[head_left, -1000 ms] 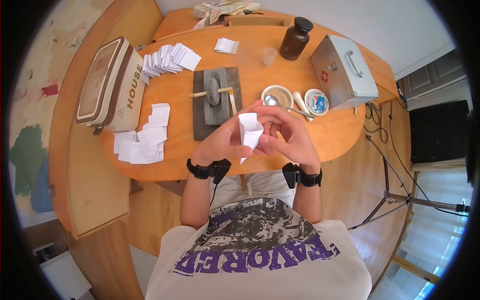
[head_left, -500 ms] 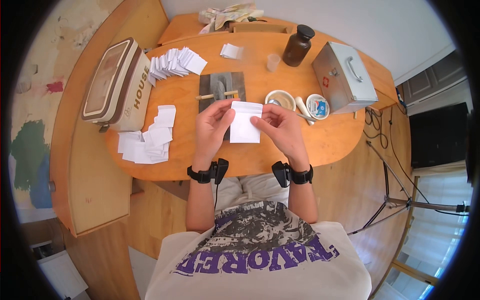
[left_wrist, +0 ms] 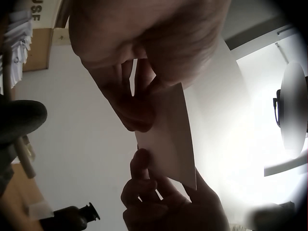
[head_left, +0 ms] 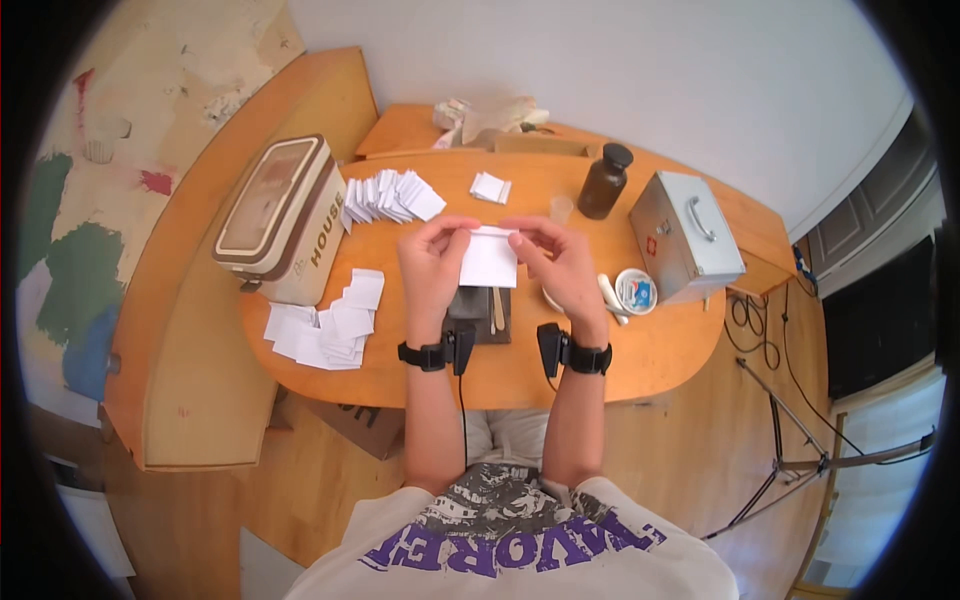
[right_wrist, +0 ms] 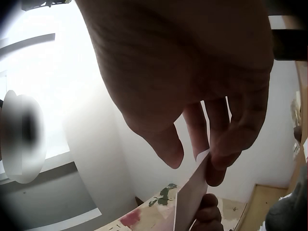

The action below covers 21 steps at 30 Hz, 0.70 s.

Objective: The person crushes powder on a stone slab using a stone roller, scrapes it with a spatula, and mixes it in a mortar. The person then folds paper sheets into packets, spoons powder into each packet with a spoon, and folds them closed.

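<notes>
A folded white paper piece (head_left: 489, 262) is held up between both hands in the head view, above the dark slab (head_left: 480, 325). The left hand (head_left: 432, 268) pinches its upper left edge between thumb and fingers. At its upper right the right hand (head_left: 563, 268) grips the edge, thumb near the top fold. In the left wrist view the paper (left_wrist: 171, 132) stands nearly edge-on between the hands. The right wrist view shows the paper (right_wrist: 190, 195) against the right fingers, with that thumb slightly apart from it.
White paper pieces lie in a row (head_left: 390, 196), a loose pile (head_left: 330, 325) and a small stack (head_left: 490, 187). Around them stand a HOUSE box (head_left: 285, 220), a brown bottle (head_left: 604, 183), a plastic cup (head_left: 560, 208), a metal case (head_left: 685, 238) and a bowl (head_left: 636, 291).
The paper, opened like a pouch a second ago, now appears flat with its top edge folded. Both hands have moved to its upper edge, and the head view has tilted upward.
</notes>
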{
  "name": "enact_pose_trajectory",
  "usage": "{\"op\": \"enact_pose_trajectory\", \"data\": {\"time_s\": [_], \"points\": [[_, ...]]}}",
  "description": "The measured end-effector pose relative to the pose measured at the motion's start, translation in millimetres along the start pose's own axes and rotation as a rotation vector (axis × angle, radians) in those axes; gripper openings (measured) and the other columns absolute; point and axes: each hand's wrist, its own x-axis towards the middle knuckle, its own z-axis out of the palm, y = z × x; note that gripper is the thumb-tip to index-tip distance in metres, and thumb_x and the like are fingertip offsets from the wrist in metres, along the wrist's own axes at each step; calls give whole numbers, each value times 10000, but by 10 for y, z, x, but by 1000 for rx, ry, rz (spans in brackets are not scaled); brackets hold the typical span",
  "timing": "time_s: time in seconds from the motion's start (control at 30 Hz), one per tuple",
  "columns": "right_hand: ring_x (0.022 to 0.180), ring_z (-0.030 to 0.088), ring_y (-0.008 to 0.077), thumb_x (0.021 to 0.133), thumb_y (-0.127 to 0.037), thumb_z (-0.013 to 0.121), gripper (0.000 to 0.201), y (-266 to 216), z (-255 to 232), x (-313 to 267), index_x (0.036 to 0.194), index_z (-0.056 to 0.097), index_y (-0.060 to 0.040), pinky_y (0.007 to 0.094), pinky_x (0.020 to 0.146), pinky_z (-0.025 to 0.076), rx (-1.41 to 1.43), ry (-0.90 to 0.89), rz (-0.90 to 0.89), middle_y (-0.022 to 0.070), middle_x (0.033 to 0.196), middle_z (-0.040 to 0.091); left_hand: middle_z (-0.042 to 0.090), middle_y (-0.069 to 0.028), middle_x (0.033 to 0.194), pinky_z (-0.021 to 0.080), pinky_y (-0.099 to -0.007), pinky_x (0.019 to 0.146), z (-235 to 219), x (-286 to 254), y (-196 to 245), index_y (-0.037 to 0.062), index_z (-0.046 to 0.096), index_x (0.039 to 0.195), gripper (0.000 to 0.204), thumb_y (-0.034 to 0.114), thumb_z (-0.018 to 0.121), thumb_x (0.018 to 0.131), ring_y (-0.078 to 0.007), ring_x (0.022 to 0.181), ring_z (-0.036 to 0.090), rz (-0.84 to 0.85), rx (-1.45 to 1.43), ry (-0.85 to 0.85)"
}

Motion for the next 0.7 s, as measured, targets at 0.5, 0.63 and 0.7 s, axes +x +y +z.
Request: {"op": "enact_pose_trajectory", "data": {"time_s": [0.5, 0.63, 0.7], "points": [[778, 677, 64, 1024, -140, 828, 175, 255, 46, -243, 1136, 846, -8, 260, 728, 554, -41, 106, 19, 0, 875, 785, 819, -40, 1040, 601, -246, 819, -13, -328, 23, -52, 800, 1197, 175, 58, 807, 1061, -82, 912, 760, -70, 142, -116], [760, 659, 67, 1019, -116, 817, 176, 241, 36, -276, 1156, 857, -14, 267, 716, 545, -134, 97, 52, 0, 849, 783, 832, -56, 1032, 612, -264, 860, -6, -370, 63, -63, 806, 1170, 161, 62, 797, 1069, -100, 939, 773, -39, 178, -89], [748, 653, 74, 1008, -111, 818, 192, 217, 26, -309, 1173, 861, -22, 273, 712, 544, -170, 74, 5, 13, 841, 784, 835, -59, 1039, 615, -270, 873, -4, -378, 57, -65, 808, 1166, 160, 65, 794, 1072, -105, 948, 775, -32, 189, -76]]}}
